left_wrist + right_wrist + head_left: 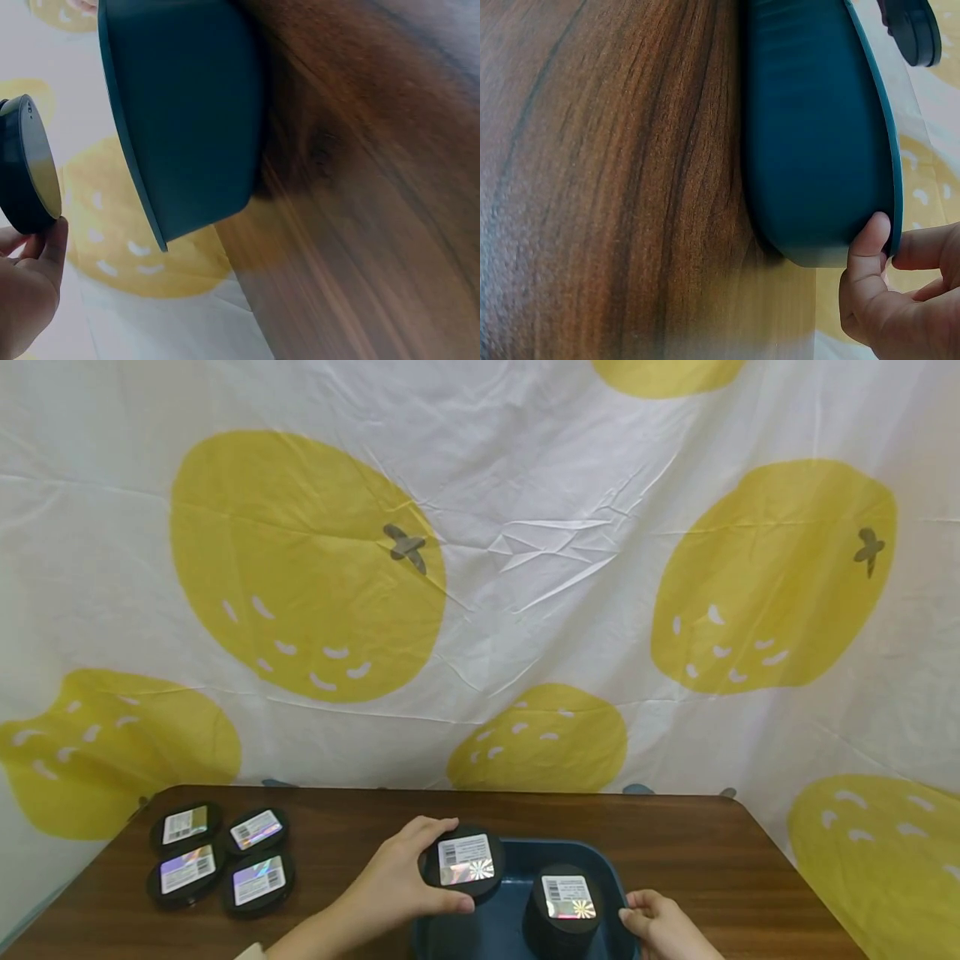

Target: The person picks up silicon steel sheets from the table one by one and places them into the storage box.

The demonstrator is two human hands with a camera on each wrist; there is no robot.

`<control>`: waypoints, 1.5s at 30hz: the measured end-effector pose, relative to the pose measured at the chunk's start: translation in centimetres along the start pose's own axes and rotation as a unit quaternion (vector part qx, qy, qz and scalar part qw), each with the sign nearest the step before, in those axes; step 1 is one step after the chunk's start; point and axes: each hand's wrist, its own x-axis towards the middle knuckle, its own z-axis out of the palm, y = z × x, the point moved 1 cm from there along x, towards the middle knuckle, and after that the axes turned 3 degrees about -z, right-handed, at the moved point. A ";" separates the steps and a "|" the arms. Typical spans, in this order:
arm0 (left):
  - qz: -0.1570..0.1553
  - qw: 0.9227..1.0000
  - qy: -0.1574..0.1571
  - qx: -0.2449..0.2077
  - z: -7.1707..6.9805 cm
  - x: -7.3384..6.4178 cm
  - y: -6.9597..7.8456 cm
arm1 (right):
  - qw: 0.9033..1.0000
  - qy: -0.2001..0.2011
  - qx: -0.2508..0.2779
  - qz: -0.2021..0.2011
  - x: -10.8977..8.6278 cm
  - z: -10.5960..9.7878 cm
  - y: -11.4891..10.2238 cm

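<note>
So we've got the left hand (405, 875) gripping a flat black round container (467, 860) by its sides, thumb on the near edge and fingers round the far one, label facing up. It's held in the air over the left part of a blue tub (461, 935), and in the left wrist view we can see it's well clear of the rim. The right hand (666, 928) is pinching the tub's right rim between thumb and fingers, which the right wrist view shows really nicely. Inside the tub, toward the right, stands a taller black cylinder (567, 910) with a similar label on top; we can't tell if that's one piece or a stack. Over on the left of the brown wooden table (352, 827) we've got four more black round containers (258, 883) bunched close together, all label up. Behind everything hangs a white cloth (525, 610) printed with big yellow fruit.
</note>
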 end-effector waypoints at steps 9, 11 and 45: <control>-0.002 0.999 -0.053 0.002 1.4 0.6 0.9 | 1.000 -0.005 0.015 -0.009 -0.2 0.0 0.1; -0.004 0.998 -0.062 0.003 1.7 0.7 1.2 | 1.000 -0.004 0.016 -0.007 -0.2 0.0 0.1; -0.001 0.991 -0.135 0.019 8.0 5.0 4.0 | 0.999 -0.004 0.027 -0.028 -0.6 0.1 0.2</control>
